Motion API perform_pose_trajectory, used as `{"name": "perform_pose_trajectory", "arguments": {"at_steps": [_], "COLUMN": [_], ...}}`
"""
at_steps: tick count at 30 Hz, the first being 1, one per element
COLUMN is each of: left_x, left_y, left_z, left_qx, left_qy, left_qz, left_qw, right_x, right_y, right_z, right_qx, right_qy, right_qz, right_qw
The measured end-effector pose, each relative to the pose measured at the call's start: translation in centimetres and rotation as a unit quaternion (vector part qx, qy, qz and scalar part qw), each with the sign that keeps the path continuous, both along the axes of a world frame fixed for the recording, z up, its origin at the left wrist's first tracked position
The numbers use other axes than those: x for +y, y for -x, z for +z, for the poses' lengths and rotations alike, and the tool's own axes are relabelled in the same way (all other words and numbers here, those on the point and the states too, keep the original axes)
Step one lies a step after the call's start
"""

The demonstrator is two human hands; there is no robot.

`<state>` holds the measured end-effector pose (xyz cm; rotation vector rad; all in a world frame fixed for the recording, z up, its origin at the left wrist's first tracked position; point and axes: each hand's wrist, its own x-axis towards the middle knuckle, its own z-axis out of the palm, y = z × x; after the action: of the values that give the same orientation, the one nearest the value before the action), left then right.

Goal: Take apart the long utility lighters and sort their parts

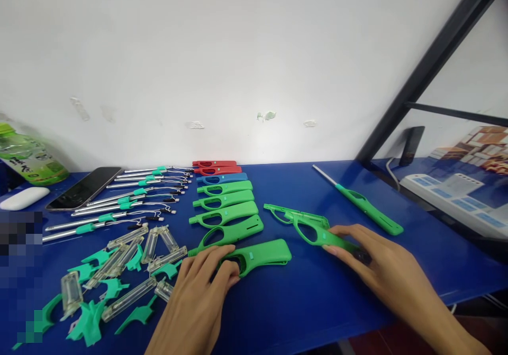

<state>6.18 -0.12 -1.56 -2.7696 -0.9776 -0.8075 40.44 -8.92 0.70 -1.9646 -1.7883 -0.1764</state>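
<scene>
My left hand (206, 286) is closed over the narrow front end of a green lighter casing (268, 253), the nearest in a column of casings; its fingertips are at the trigger loop. Between thumb and fingers, my right hand (377, 260) pinches a green lighter shell half (325, 237), tilted above the blue table. Just behind it lies another green shell half (307, 217), its inner side facing up. Farther right rests an assembled green lighter (365, 207) with a metal tube. My right palm hides the rear end of the held half.
Red casings (216, 170), a blue casing (222, 178) and several green ones line the middle. Metal tubes with wires (107, 217), clear fuel tanks (129, 298) and green triggers (89, 323) lie left. A phone (85, 188) and bottle (29, 156) stand behind; a power strip (456, 196) is right.
</scene>
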Motion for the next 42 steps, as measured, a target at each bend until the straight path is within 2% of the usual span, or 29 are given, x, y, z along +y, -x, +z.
{"name": "perform_pose_trajectory", "arguments": {"at_steps": [8, 24, 31, 35, 42], "left_x": [-0.2, -0.4, -0.5, -0.5, -0.4], "left_y": [0.4, 0.7, -0.1, -0.6, -0.5], "left_z": [0.3, -0.1, 0.7, 0.9, 0.8], "left_qx": [0.030, -0.034, -0.021, 0.021, 0.036], "left_qy": [0.024, 0.043, -0.011, -0.040, -0.037], "left_qz": [0.002, 0.005, -0.007, -0.007, -0.026], "left_qw": [0.999, 0.998, 1.000, 0.999, 0.998], "right_x": [-0.3, -0.3, -0.4, -0.3, -0.4], "right_y": [-0.2, -0.2, -0.1, 0.0, -0.1], "right_z": [-0.1, -0.3, -0.4, -0.4, -0.7], "right_qx": [0.001, -0.003, 0.001, 0.000, -0.002], "right_qy": [0.008, 0.006, 0.012, 0.010, 0.009], "right_qz": [-0.016, -0.020, -0.023, -0.018, -0.020], "right_qw": [1.000, 1.000, 1.000, 1.000, 1.000]}}
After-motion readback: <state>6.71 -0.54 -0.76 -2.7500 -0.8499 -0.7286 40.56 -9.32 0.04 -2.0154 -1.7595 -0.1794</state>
